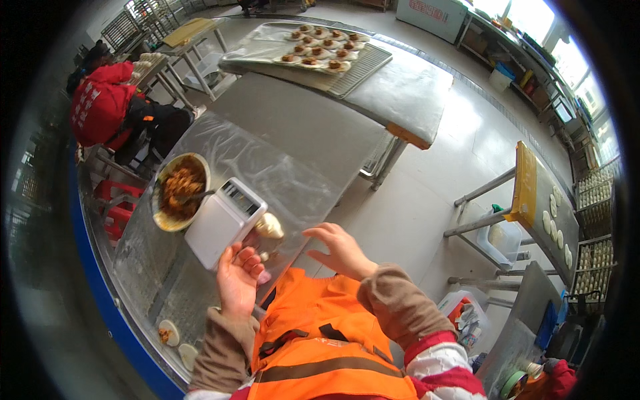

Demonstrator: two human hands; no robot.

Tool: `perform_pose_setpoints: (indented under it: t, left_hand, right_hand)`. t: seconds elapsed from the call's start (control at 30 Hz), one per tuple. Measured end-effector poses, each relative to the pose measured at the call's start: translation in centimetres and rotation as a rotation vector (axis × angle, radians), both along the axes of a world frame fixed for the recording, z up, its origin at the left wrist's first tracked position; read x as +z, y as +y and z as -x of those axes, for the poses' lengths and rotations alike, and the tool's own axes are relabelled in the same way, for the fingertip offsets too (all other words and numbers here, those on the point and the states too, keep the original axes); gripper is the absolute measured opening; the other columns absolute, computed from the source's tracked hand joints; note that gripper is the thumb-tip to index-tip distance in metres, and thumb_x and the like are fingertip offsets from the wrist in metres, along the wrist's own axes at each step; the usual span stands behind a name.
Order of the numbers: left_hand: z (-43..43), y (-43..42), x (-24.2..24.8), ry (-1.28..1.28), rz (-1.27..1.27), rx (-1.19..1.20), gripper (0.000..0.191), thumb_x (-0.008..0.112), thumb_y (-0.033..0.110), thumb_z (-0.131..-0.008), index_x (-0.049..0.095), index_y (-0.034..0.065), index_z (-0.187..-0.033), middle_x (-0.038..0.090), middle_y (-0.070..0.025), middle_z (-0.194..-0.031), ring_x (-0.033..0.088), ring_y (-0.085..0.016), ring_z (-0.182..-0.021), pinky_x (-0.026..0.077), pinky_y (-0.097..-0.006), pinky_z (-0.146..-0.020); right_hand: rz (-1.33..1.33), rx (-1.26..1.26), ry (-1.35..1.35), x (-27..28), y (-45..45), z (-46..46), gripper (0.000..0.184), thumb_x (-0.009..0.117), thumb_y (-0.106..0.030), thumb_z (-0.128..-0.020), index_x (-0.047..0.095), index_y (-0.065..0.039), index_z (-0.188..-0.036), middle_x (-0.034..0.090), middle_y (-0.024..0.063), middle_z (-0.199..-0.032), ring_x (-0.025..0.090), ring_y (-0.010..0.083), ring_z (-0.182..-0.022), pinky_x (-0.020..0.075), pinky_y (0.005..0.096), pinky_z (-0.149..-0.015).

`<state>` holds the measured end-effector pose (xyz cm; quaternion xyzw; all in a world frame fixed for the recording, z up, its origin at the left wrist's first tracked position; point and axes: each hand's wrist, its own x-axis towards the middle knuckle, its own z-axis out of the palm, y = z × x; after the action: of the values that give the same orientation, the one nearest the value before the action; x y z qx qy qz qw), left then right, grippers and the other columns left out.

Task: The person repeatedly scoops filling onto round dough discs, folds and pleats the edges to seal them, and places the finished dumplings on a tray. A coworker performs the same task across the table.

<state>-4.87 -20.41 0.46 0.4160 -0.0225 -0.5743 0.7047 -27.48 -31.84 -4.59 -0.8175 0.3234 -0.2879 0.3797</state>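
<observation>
My left hand is palm up with curled fingers beside the white digital scale; whether something small lies under its fingers I cannot tell. My right hand hovers by the table edge, fingers apart and holding nothing. A pale, shaped lump of dough sits on the plastic sheet against the scale's right side, with a small dough bit below it. Left of the scale, a bowl holds reddish-brown filling and a spoon. Two flat dough rounds lie near the lower left edge, one bearing some filling.
Beyond my table, a tray carries several dough rounds topped with filling. A person in red sits at the upper left. At right stands a table with dough pieces, beside racks. Another person's red sleeve shows at the lower right.
</observation>
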Motion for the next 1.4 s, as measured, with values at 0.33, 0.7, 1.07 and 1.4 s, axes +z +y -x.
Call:
perform_pose_setpoints:
  t: [0.33,0.7,1.07,1.4]
  left_hand:
    - [11.1,-27.5,-0.3,-0.577,-0.165,-0.362,0.020,0.059,0.016,-0.094,0.057,0.0096,-0.113,0.063,-0.0040,-0.101,0.062,-0.014,-0.088,0.053,-0.0292,-0.075]
    - [6.2,-43.1,-3.2,-0.404,-0.364,-0.002,0.027,0.056,0.011,-0.093,0.055,0.0077,-0.120,0.059,-0.0031,-0.104,0.057,-0.013,-0.085,0.053,-0.0304,-0.075]
    - [3.3,-57.8,-15.5,-0.639,-0.606,0.234,0.044,0.066,0.015,-0.081,0.054,-0.0117,-0.114,0.067,-0.0142,-0.102,0.060,-0.020,-0.096,0.047,-0.0325,-0.087]
    - [7.2,-58.2,-13.7,-0.484,-0.759,0.400,0.034,0.061,0.033,-0.088,0.062,0.0045,-0.069,0.051,-0.0005,-0.054,0.048,-0.012,-0.048,0.038,-0.0351,-0.046]
  right_hand:
    - [-0.552,-0.525,0.155,0.8,-8.9,22.9,0.026,0.069,-0.015,-0.086,0.066,-0.005,-0.110,0.069,0.0090,-0.097,0.066,0.0167,-0.084,0.0531,0.0297,-0.074]
    - [-0.662,-0.333,-0.042,8.7,-35.7,18.6,0.029,0.068,-0.016,-0.088,0.065,0.001,-0.111,0.070,0.0083,-0.095,0.065,0.0145,-0.083,0.0520,0.0283,-0.073]
    - [-0.299,-0.600,0.194,1.8,-63.5,17.1,0.037,0.069,-0.021,-0.083,0.067,0.000,-0.114,0.071,0.0147,-0.104,0.068,0.0253,-0.095,0.0518,0.0344,-0.084]
    - [0.016,-0.385,0.612,-5.8,-82.6,9.5,0.032,0.055,-0.023,-0.089,0.065,-0.006,-0.114,0.064,0.0187,-0.111,0.059,0.0367,-0.105,0.0468,0.0451,-0.090]
